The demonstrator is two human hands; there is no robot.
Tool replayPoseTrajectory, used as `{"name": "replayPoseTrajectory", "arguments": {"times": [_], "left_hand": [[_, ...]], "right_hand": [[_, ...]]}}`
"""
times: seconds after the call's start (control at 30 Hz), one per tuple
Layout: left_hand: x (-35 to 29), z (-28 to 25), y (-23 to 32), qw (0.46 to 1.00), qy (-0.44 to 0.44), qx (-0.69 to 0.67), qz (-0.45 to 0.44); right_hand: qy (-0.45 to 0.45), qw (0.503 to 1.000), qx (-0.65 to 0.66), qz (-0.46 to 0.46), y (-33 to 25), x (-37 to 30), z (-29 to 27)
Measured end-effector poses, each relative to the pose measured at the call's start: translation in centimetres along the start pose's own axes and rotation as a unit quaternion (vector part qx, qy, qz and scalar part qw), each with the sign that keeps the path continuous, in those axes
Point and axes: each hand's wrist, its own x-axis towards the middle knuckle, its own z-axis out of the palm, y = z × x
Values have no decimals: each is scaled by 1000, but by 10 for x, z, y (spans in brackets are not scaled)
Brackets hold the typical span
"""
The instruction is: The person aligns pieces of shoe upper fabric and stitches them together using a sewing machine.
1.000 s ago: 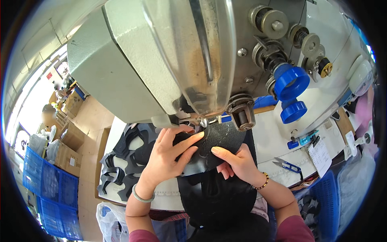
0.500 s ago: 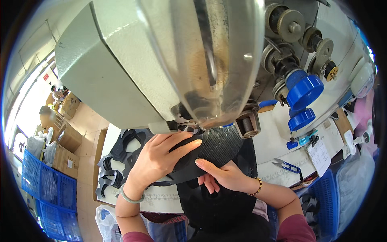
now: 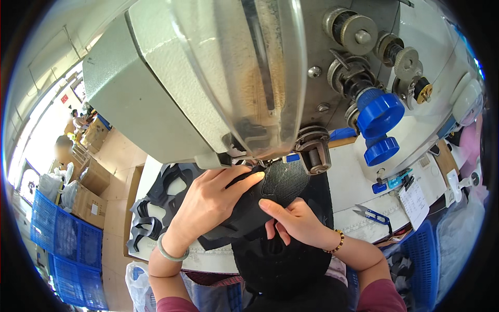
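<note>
Under the head of a grey sewing machine (image 3: pixel 171 99) lies a black shoe upper (image 3: pixel 236 221), with smooth material and a mesh panel (image 3: pixel 286 182). My left hand (image 3: pixel 208 197) is on its left part, close to the needle area, thumb and index finger closed on the black material. With its thumb on top and its other fingers curled below the edge, my right hand (image 3: pixel 299 223) pinches the near right side. The machine's clear cover and presser parts hide the stitching point.
Black cut-out pieces (image 3: pixel 150 197) lie on the table left of my hand. Blue-handled thread snips (image 3: pixel 374 214) and a clipboard with paper (image 3: pixel 414 200) are on the right. Blue baskets (image 3: pixel 67 229) and cartons (image 3: pixel 89 200) stand at the left; another blue basket (image 3: pixel 420 260) is at lower right.
The shoe upper has turned a little under the machine head, and less of its mesh shows. Both hands have shifted slightly right with it. The whole view has also moved a little.
</note>
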Motion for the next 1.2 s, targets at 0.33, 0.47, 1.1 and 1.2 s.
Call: {"name": "replayPoseTrajectory", "arguments": {"times": [0.33,0.47,1.1,1.2], "left_hand": [[6,9,19,999,31,5,-33],[5,14,32,996,38,55,-54],[22,50,87,947,77,273,-149],[12,40,69,983,123,55,-121]], "right_hand": [[-14,987,162,9,3,-14,19],[26,980,197,12,1,-16,18],[89,990,57,-98,-7,1,-56],[105,985,38,-135,-5,0,-57]]}}
